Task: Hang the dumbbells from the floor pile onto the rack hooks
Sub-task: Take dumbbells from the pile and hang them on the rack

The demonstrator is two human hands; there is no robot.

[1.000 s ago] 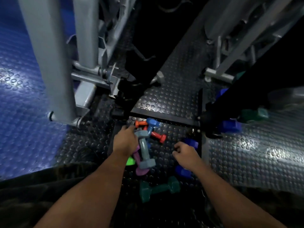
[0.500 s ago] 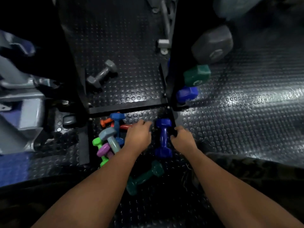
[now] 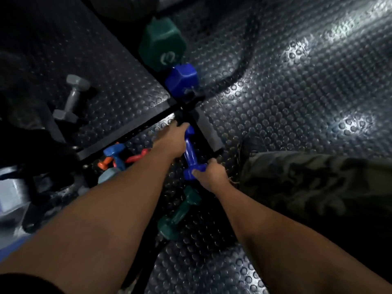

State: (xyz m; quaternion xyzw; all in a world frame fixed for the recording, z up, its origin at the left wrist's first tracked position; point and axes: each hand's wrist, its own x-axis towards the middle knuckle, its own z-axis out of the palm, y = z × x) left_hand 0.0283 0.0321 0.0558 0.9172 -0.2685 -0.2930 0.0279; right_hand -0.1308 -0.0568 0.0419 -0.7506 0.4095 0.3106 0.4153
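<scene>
Reaching down from the bottom of the frame, both bare forearms are stretching toward the middle, where a blue dumbbell (image 3: 190, 154) is lying just above the studded floor mat (image 3: 297, 102). The left hand (image 3: 171, 141) is wrapping round the upper part of its handle, fingers curling over the far head, wrist nearly straight with the forearm running diagonally from the lower left. The right hand (image 3: 210, 174) is pinching the near head, the thumb pressing on its end face and the other fingers curling underneath, the forearm coming in from the lower right. Just below the hands a green dumbbell (image 3: 178, 215) is lying tilted on the mat. To the left of centre, partly behind the left forearm, a small pile is showing: a light blue dumbbell (image 3: 115, 154), an orange dumbbell (image 3: 104, 164) and a red dumbbell (image 3: 137, 157), overlapping each other. In the upper middle a large green dumbbell (image 3: 162, 44) and a second blue dumbbell (image 3: 182, 79) are sitting along the black rack (image 3: 186, 109), touching one another. At the upper left a grey dumbbell (image 3: 71, 98) is lying apart. A camouflage trouser leg (image 3: 307, 183) is filling the right middle.
</scene>
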